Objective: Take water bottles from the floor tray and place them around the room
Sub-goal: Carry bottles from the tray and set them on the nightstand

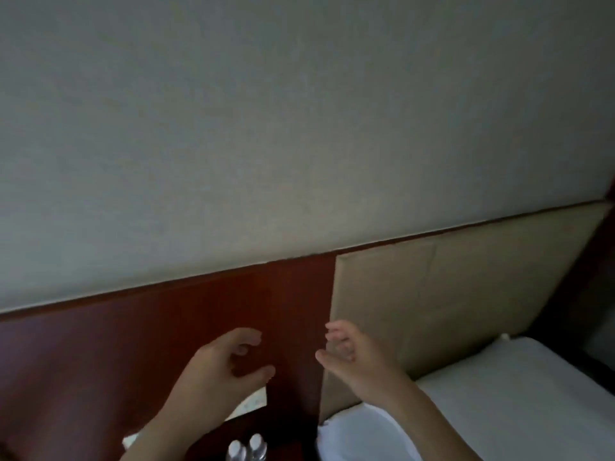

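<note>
Two clear water bottles with white caps (247, 448) stand side by side at the bottom edge of the view, on a dark wooden surface beside the bed. My left hand (221, 366) hovers above them with loosely curved fingers and holds nothing. My right hand (349, 356) is raised to its right, palm turned inward, fingers relaxed and empty. Neither hand touches the bottles. The floor tray is out of view.
A red-brown wooden wall panel (149, 331) runs behind the hands, with a beige padded headboard (432, 294) to its right. A bed with white sheets (519, 400) and a white pillow (362, 434) lies at lower right. A pale paper (253, 402) lies under my left hand.
</note>
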Action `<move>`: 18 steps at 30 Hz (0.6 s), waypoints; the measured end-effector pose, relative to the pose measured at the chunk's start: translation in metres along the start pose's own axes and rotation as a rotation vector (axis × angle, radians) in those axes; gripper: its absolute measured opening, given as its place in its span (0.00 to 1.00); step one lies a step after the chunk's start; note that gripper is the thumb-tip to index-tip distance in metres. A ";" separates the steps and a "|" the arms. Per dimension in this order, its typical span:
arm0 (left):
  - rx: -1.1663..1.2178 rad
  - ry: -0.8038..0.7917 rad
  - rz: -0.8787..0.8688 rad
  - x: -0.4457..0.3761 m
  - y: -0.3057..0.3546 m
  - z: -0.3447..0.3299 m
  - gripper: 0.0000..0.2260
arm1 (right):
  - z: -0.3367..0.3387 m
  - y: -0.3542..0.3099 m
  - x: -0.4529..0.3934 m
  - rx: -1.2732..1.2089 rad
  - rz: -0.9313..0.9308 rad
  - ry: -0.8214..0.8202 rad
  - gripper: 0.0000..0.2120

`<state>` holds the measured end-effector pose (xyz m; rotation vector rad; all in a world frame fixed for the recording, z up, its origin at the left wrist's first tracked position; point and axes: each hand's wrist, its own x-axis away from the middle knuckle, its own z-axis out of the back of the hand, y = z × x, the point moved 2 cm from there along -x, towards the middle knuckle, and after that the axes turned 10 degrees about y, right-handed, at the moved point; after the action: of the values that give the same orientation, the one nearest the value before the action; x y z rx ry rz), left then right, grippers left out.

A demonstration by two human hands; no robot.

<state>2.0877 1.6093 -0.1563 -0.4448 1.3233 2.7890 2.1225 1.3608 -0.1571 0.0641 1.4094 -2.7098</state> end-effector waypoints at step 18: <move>0.553 -0.936 -0.698 0.234 0.313 -0.195 0.13 | 0.218 0.011 0.502 0.345 -0.765 1.211 0.17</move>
<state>1.8669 1.2374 -0.0987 0.3380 1.2405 1.5884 1.6244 1.1477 -0.0796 1.7737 1.1796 -3.7015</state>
